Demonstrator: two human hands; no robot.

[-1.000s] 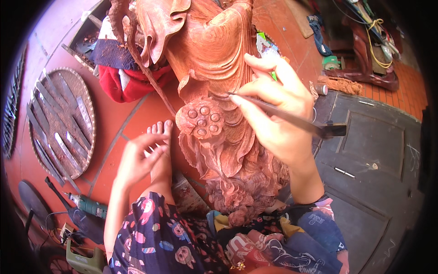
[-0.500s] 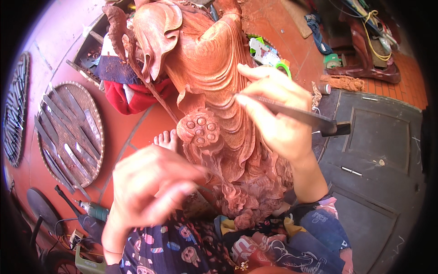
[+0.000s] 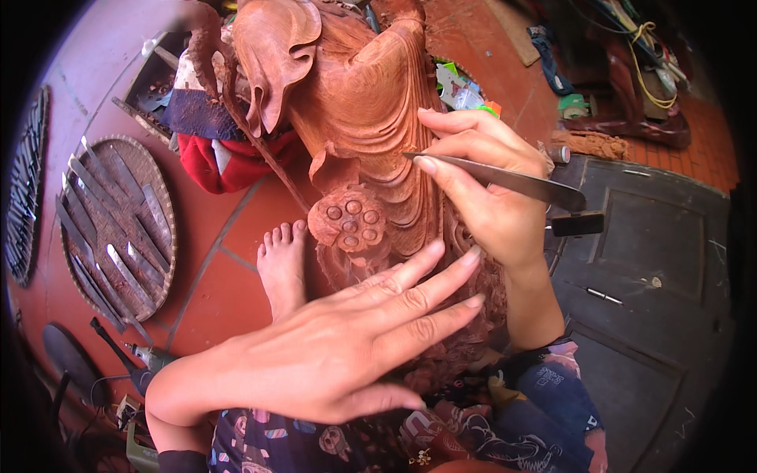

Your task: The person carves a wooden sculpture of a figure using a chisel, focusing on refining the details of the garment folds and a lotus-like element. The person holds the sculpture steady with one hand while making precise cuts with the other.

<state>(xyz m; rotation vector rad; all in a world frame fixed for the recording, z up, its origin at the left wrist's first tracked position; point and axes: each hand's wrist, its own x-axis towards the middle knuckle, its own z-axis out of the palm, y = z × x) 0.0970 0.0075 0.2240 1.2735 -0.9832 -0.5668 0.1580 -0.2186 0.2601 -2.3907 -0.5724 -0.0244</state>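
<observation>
A reddish carved wooden figure (image 3: 367, 102) with draped folds stands between my legs. A round seed-pod carving (image 3: 348, 219) juts from its lower left side. My right hand (image 3: 493, 185) grips a dark flat carving knife (image 3: 524, 183) like a pen, its narrow tip at the folds of the robe. Whether the tip touches the wood I cannot tell. My left hand (image 3: 355, 339) is open, palm down, with its fingers spread over the lower carved folds. It hides much of the figure's base.
A round woven tray (image 3: 167, 280) of several flat blades lies at the left, with a second tray (image 3: 30, 189) of dark tools beyond. A red cloth (image 3: 211, 164) lies beside the figure. At the right are a dark panelled board (image 3: 654, 252), a small pen-like item (image 3: 604, 296) and a phone-like object (image 3: 578, 225).
My left hand has swung right and spread out over the lower figure, baring more of my foot. The knife in my right hand has tilted, and its tip now shows at the folds.
</observation>
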